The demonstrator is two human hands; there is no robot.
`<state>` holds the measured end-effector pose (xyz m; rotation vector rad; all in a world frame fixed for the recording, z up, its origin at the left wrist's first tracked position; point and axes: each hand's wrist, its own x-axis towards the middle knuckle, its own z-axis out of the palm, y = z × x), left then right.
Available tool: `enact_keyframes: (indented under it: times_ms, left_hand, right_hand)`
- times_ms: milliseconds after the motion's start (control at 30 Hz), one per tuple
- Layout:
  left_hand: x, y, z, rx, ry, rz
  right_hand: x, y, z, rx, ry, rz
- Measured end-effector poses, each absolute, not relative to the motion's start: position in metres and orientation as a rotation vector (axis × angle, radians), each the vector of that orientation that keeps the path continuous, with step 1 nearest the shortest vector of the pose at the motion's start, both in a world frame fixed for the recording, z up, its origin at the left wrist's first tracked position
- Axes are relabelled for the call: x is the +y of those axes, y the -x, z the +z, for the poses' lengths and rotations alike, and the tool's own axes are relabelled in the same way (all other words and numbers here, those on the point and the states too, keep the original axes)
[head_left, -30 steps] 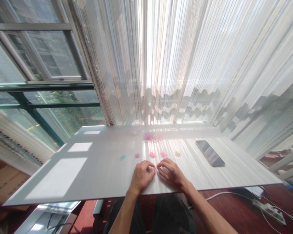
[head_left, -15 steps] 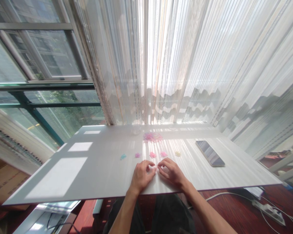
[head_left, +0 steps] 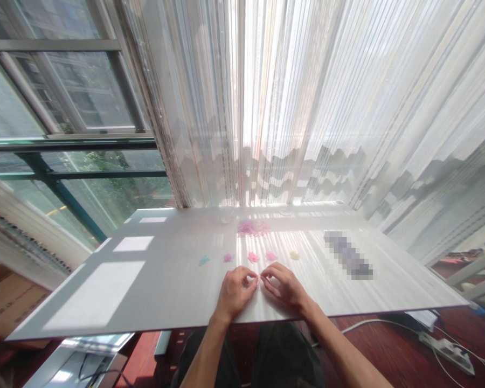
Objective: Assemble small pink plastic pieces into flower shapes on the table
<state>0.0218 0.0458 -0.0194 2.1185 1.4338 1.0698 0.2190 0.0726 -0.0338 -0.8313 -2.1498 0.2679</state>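
Hands (head_left: 237, 291) (head_left: 283, 285), two; small piles (head_left: 203, 261) (head_left: 228, 258) (head_left: 253, 257) (head_left: 271, 256) (head_left: 294, 255), apparently five

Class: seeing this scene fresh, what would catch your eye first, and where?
Probably first, the sheer striped curtain, glowing behind the white table. On the table, a loose pinkish pile lies toward the far edge, with five small coloured clusters in a row nearer. Nearer still, the left hand and right hand almost meet.
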Motion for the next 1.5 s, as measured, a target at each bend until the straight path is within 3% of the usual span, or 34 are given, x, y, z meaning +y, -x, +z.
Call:
enact_keyframes:
  times_ms: [700,1500]
  left_hand:
    - [0.0448,-0.0229,-0.0175,1.446,-2.127,1.039]
    - [0.0465,-0.0207,-0.0178,1.386,-2.075,1.084]
  right_hand:
    - [0.0706,-0.2204,-0.0325,-2.130,0.819,0.318]
    - [0.0720,-0.2151,-0.0367,-2.157,0.740,0.110]
